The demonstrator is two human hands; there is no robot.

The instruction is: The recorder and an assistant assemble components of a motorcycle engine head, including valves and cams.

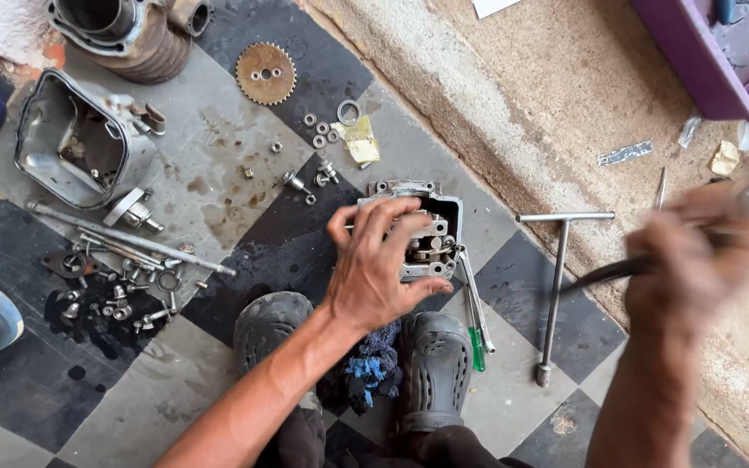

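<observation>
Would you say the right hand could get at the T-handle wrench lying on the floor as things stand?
Probably yes: the right hand is just beside the T-handle wrench, with nothing lying over it, though that hand already holds a dark tool.

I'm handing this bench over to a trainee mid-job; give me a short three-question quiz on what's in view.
1. True or false: the left hand rests on the metal engine part on the floor.
2. The T-handle wrench lies: A) left of the engine part, B) right of it, C) inside the purple tub.
3. What toothed part lies near the top of the view?

Key:
1. True.
2. B.
3. The rusty sprocket. The right hand is motion-blurred, holding a dark tool.
</observation>
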